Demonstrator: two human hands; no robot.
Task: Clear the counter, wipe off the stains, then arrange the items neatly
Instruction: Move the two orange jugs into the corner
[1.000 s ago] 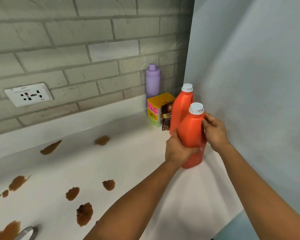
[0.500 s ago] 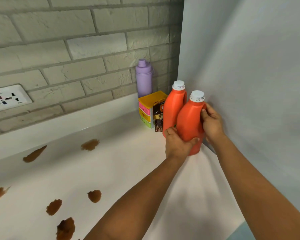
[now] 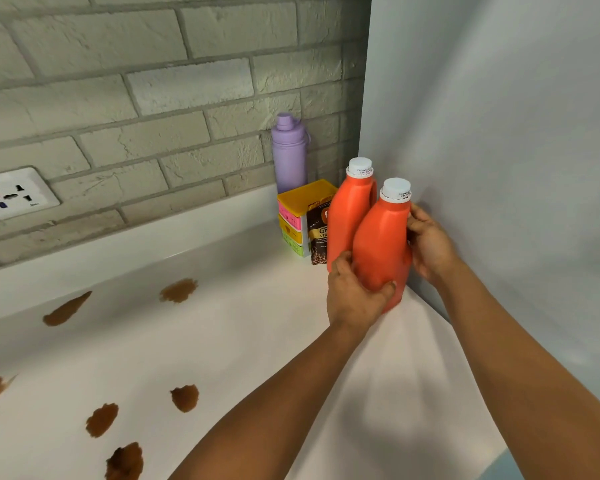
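**Two hands on an orange bottle at the counter's corner**

From my feed off the head camera, I see both hands on the nearer orange bottle [image 3: 383,244], which stands tilted slightly toward the far corner of the white counter [image 3: 257,341], close against the grey side wall [image 3: 499,168]. The left hand [image 3: 355,296] grips its lower body, thumb curled across the front. The right hand [image 3: 430,244] holds the bottle's wall side, fingers curled round its shoulder just below the white cap [image 3: 395,189]. I cannot tell whether the base fully rests on the counter.

A second orange bottle [image 3: 349,216] stands upright just behind, touching the first. Beside it a dark coffee pouch [image 3: 319,233] leans in front of a stack of coloured boxes [image 3: 297,220], yellow on top, then pink, yellow and green. A lilac flask [image 3: 289,154] stands behind them against the brick wall [image 3: 153,98].

Brown stains [image 3: 179,291] mark the counter to the left, well apart from the bottles. A white wall socket [image 3: 11,195] sits at the left edge.
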